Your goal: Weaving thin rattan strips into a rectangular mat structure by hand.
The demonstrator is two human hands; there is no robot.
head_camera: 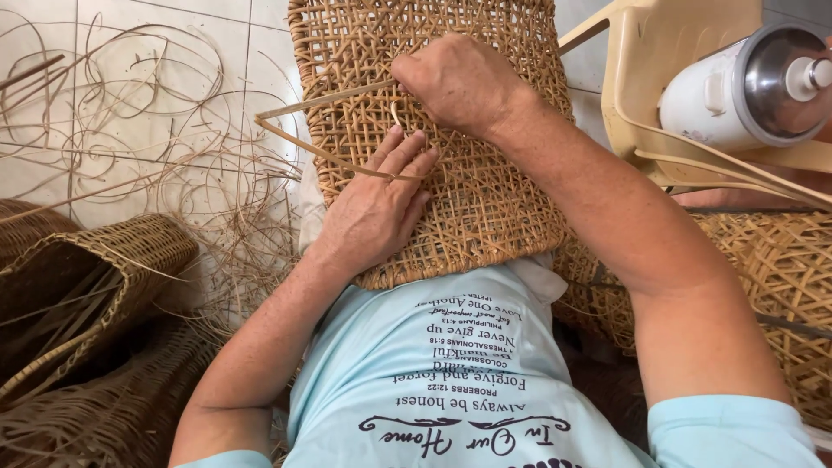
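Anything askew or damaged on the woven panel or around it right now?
No damage shows on the tan open-weave cane panel. One loose cane strip juts left past its edge, held between both hands. Stray cane strands lie tangled across the white tiled floor.

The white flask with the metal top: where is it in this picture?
In the head view the white flask lies at upper right on a cream plastic chair, right of the woven panel.

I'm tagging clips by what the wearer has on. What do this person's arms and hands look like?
Both arms are bare from the upper arm down. The left hand and right hand wear no gloves, rings or watch. Short light-blue sleeves belong to a light-blue T-shirt with dark printed lettering.
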